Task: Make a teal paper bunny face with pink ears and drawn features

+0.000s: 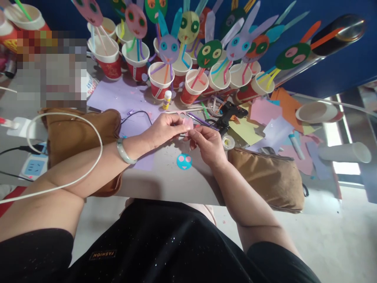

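Pinched in my left hand (168,129) is a small piece of pink paper (187,123), held above the table's middle. My right hand (207,143) meets it at the lower edge, fingers pressed together; what exactly they grip there is too small to make out. Just below both hands, a round blue paper face (184,161) with pink eyes and a pink mouth lies on the grey table (165,186). A glue bottle (167,100) with a white cap stands beyond my left hand. To the right of my right hand is a roll of tape (227,142).
Red-and-white paper cups (161,80) with paper animal heads on straws line the back. Brown pouches (266,179) lie on both sides. A black glue gun (232,114) and coloured paper scraps (266,112) are at the right. A white cable (101,149) loops over my left forearm.
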Available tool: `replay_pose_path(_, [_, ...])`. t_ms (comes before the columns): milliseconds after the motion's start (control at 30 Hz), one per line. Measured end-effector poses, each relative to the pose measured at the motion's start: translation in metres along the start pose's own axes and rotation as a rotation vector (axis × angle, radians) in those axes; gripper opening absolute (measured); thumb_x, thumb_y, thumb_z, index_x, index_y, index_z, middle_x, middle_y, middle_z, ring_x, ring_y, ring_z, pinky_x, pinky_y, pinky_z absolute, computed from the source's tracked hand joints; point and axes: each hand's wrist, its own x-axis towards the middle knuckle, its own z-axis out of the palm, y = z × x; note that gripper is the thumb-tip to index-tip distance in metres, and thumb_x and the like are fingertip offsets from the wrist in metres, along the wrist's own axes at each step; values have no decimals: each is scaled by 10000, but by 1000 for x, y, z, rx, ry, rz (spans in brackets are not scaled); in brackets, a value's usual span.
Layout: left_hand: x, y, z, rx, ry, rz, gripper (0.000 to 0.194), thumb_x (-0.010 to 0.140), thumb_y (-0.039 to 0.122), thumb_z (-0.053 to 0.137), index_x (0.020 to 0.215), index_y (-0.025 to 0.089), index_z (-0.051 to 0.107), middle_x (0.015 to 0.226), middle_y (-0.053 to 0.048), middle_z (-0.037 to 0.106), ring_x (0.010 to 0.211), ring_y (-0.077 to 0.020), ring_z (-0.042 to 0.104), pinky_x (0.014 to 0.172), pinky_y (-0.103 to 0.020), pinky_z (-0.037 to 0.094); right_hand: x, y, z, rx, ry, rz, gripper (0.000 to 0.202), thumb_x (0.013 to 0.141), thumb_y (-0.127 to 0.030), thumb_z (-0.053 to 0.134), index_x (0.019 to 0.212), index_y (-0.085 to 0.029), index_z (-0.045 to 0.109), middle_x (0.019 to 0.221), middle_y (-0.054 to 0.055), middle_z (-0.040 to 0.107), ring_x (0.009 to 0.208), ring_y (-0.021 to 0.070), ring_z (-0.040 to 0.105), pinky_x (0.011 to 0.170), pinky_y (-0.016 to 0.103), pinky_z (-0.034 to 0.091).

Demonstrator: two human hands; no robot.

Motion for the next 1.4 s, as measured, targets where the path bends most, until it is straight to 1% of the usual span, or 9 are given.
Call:
replay_pose_path(433, [1, -4, -2, -38, -19, 69, 272, 853, 359, 729, 673, 174, 642, 630, 12, 655, 485, -60, 487, 436, -195, 338, -1, -4, 1, -22, -8, 13, 372, 745, -526, 834, 721, -191, 675, 710, 18, 750, 482, 73, 509, 489, 232, 447])
replay_pose_path(733, [2, 6, -5, 19, -13, -55, 245, 849, 265, 710, 643, 163, 625, 599, 1, 643, 500, -63, 491, 453, -183, 350, 1, -1, -2, -51, 19, -34, 453, 789, -618, 803, 724, -195, 653, 628, -17, 666, 506, 76, 516, 517, 229, 445])
replay_pose_path(867, [1, 5, -7, 41, -282, -208, 195, 790, 202, 745, 632, 168, 636, 613, -9, 652, 515, -80, 540, 463, -189, 406, 7, 2, -6, 37, 154, -66, 528, 791, -739, 741, 799, -229, 603, 741, -22, 675, 572, 82, 573, 531, 222, 479])
replay_pose_path(967, [1, -5, -9, 88, -468, -260, 195, 763, 206, 760, 618, 175, 632, 611, -16, 660, 534, -109, 591, 498, -221, 466, 8, 1, -10, 47, 144, -13, 575, 791, -815, 672, 812, -250, 569, 751, -23, 654, 608, 105, 609, 550, 244, 526])
replay_pose_path(1033, [4, -12, -10, 168, -416, -198, 196, 771, 206, 742, 620, 177, 619, 596, -9, 650, 536, -114, 591, 512, -228, 460, 7, 0, -11, 6, 50, 52, 610, 796, -858, 612, 787, -250, 564, 701, -22, 625, 589, 120, 609, 550, 269, 545])
replay_pose_path(1133, [10, -18, -12, 292, -185, -5, 191, 812, 216, 691, 646, 175, 607, 624, -1, 666, 577, -103, 586, 570, -226, 464, 5, -2, -11, -73, -131, 118, 654, 775, -891, 586, 761, -237, 587, 700, 6, 651, 635, 150, 649, 593, 303, 584])
replay_pose_path(1200, [12, -16, -12, 283, -90, 81, 192, 843, 218, 657, 664, 174, 602, 664, -6, 688, 631, -102, 607, 632, -227, 485, 5, -6, -12, -118, -139, 60, 658, 754, -882, 623, 780, -225, 621, 782, 28, 692, 743, 166, 686, 669, 306, 605])
replay_pose_path(1333, [10, -8, -10, 154, -114, 39, 197, 844, 224, 687, 687, 176, 579, 700, -12, 702, 635, -96, 613, 635, -227, 497, 6, -14, -20, -147, 65, -127, 652, 766, -871, 625, 817, -221, 646, 854, 26, 698, 828, 155, 688, 736, 279, 593])
replay_pose_path(1400, [7, -7, -8, 76, -222, -55, 224, 840, 218, 698, 676, 182, 548, 671, -11, 686, 603, -99, 610, 603, -231, 494, 7, -14, -23, -138, 37, -81, 662, 781, -884, 588, 795, -223, 628, 765, 16, 677, 729, 149, 672, 653, 274, 572])
